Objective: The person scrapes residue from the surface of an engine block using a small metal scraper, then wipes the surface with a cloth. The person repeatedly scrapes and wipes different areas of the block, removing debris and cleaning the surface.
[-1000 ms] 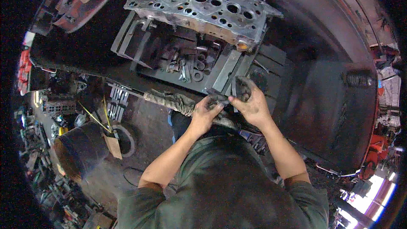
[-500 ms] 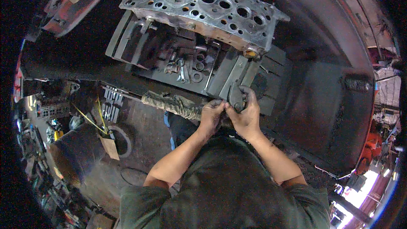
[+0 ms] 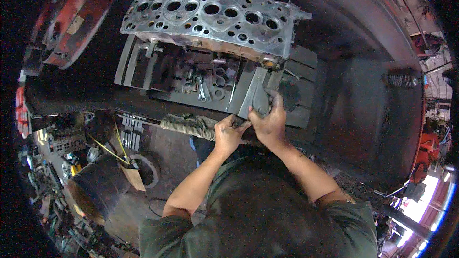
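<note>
My right hand [image 3: 268,123] is closed around a dark grey tapered metal tool [image 3: 259,100], its wide rounded end lying among the fingers. Beside it, my left hand [image 3: 228,135] has its fingers pinched together close to my right fingertips; whatever they hold is hidden. Both hands are at the near edge of a grey slotted machine table [image 3: 297,96]. Beyond them a long metal cylinder head [image 3: 196,17] rests raised on supports, its face with round ports turned up toward me.
Wrenches [image 3: 203,91], metal rings [image 3: 219,94] and a thin rod [image 3: 233,96] lie on the table below the cylinder head. A cloth-wrapped bar [image 3: 188,126] runs along the near left edge. On the floor at left stand a drum [image 3: 98,186] and a ring [image 3: 152,172].
The view has shifted, so the cylinder head appears further left and lower. My right hand has tightened around the tool, and my left hand has moved slightly left and down.
</note>
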Tool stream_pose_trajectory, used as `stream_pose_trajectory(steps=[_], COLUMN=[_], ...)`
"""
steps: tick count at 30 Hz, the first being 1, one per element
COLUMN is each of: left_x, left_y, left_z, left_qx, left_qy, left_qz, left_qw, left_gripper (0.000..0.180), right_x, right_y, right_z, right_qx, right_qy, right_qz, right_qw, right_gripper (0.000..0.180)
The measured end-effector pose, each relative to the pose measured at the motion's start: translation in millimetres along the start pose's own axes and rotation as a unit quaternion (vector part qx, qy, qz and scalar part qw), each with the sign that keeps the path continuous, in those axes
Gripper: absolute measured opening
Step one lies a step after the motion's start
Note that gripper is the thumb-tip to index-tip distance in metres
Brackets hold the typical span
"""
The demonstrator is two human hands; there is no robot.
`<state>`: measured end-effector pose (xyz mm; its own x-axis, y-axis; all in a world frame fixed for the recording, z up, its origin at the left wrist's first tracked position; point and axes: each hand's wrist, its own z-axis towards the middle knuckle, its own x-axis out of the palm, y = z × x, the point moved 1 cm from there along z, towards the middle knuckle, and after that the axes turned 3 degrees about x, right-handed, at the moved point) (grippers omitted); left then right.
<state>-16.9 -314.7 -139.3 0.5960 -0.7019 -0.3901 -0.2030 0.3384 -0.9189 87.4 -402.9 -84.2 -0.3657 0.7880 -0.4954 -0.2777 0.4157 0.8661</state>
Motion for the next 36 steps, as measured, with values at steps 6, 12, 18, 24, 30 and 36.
stream_pose_trajectory(steps=[6,12,18,24,30,36], left_x=[-26.4,-26.1,16.3,25.0,32.9,35.5], left_y=[-20.2,-43.8,-52.3,-49.2,-39.1,-28.1], left_z=[22.4,77.1,157.1,150.6,151.8,153.2], left_qx=[-0.065,-0.054,-0.037,-0.084,-0.091,-0.004], left_qy=[0.051,0.102,0.183,0.110,0.109,0.141], left_qz=[-0.041,-0.068,-0.002,-0.082,-0.185,-0.121], left_qw=[0.996,0.991,0.982,0.987,0.973,0.983], left_gripper=[0.026,0.037,0.046,0.036,0.033,0.032], right_x=[-1.5,1.9,2.6,1.4,-19.0,55.0], right_y=[-4.3,-12.3,-33.2,-26.2,-8.8,-12.7], right_z=[49.4,68.0,70.2,62.8,-0.3,-115.8], right_qx=[0.000,-0.009,0.012,0.072,0.087,0.036], right_qy=[-0.044,-0.087,-0.058,-0.050,-0.174,-0.032], right_qz=[0.073,0.087,0.205,0.158,0.007,-0.001], right_qw=[0.996,0.992,0.977,0.984,0.981,0.999], right_gripper=[0.044,0.049,0.052,0.057,0.043,0.025])
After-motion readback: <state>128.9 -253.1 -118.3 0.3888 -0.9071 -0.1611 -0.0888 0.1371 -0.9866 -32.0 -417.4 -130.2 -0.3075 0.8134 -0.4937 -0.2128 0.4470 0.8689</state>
